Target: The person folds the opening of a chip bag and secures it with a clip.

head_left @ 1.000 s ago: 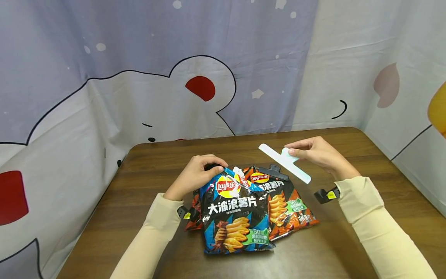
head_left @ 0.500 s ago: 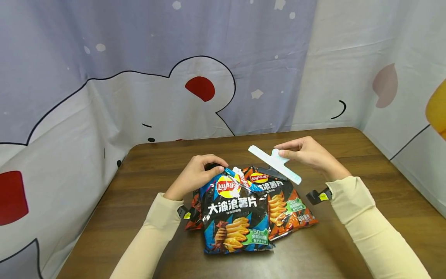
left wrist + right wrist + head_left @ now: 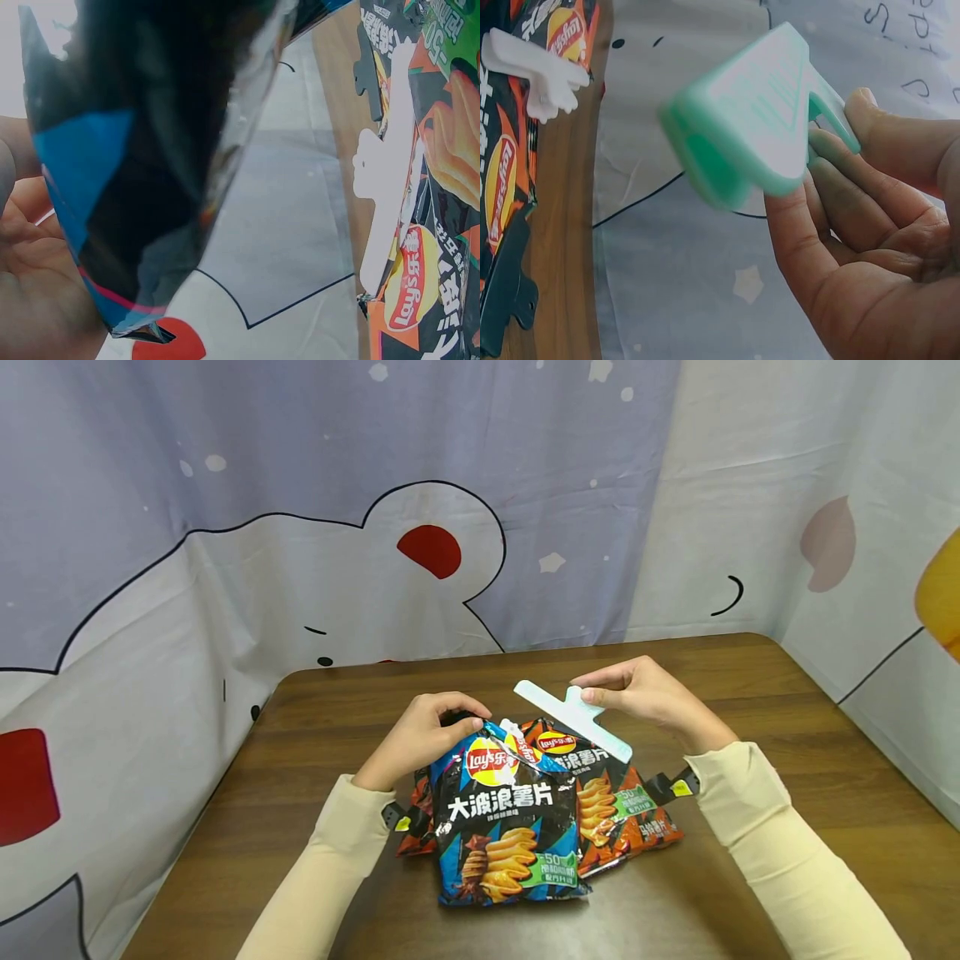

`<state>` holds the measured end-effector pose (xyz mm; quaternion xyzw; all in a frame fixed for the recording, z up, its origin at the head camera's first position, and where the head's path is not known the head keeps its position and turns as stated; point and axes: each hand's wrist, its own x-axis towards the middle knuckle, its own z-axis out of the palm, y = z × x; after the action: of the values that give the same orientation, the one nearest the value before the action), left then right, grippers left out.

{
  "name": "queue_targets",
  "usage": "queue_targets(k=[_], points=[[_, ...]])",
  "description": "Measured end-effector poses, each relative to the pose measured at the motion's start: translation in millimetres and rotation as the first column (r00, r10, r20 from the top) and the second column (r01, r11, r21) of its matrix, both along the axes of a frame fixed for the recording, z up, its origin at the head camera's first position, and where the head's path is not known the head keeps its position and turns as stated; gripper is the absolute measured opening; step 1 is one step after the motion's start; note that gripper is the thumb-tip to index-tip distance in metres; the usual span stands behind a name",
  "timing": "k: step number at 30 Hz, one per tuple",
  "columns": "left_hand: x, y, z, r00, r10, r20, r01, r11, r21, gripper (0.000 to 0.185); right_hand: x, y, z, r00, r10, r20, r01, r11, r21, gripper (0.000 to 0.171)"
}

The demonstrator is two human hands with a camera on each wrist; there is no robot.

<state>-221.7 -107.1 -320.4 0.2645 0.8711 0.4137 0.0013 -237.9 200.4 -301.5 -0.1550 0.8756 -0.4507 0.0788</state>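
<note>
A black and blue chip bag (image 3: 510, 814) lies on top of an orange chip bag (image 3: 626, 802) on the brown table (image 3: 795, 752). My left hand (image 3: 453, 714) grips the black and blue bag (image 3: 142, 157) by its top left corner. My right hand (image 3: 600, 692) pinches the tab of a long pale green bag clip (image 3: 573, 720) and holds it in the air over the top of the orange bag. In the right wrist view the green clip (image 3: 754, 127) is between my thumb and fingers. A white clip (image 3: 536, 71) and a black clip (image 3: 502, 292) lie on the bags.
A printed curtain (image 3: 300, 527) hangs close behind the table and along its right side. The white clip (image 3: 390, 202) also shows in the left wrist view beside the orange bag (image 3: 450, 135). Bare wood surrounds the bags.
My right hand has carried the green clip leftwards, from beside the bags to over the orange bag's top, covering the black clip. The left hand has kept its grip and not moved.
</note>
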Motion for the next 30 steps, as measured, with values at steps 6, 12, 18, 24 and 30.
queue_targets(k=[6, 12, 18, 24, 30], points=[[0.3, 0.2, 0.3, 1.000, -0.004, -0.004, 0.004, 1.000, 0.004, 0.015, 1.4, -5.6, -1.1, 0.999, 0.033, -0.017, -0.033, 0.999, 0.013, 0.035], [0.7, -0.1, 0.5, 1.000, -0.010, -0.008, 0.010, 1.000, 0.005, 0.016, 2.5, -9.6, -2.2, 0.999, 0.048, -0.017, -0.048, 0.999, 0.017, 0.033], [0.7, -0.6, -0.2, 1.000, -0.003, -0.002, 0.003, 1.000, 0.003, 0.015, 3.6, -14.0, -3.1, 0.998, 0.063, -0.003, -0.063, 0.998, 0.026, 0.034], [0.2, -0.8, -1.3, 1.000, -0.005, 0.000, 0.005, 1.000, 0.010, 0.015, 5.0, -17.6, -2.7, 0.998, 0.066, -0.004, -0.066, 0.997, 0.042, 0.033], [-0.1, 0.1, -0.9, 1.000, -0.005, 0.015, 0.005, 1.000, 0.019, 0.016, 6.4, -19.5, -2.9, 0.997, 0.079, -0.017, -0.078, 0.995, 0.056, 0.030]])
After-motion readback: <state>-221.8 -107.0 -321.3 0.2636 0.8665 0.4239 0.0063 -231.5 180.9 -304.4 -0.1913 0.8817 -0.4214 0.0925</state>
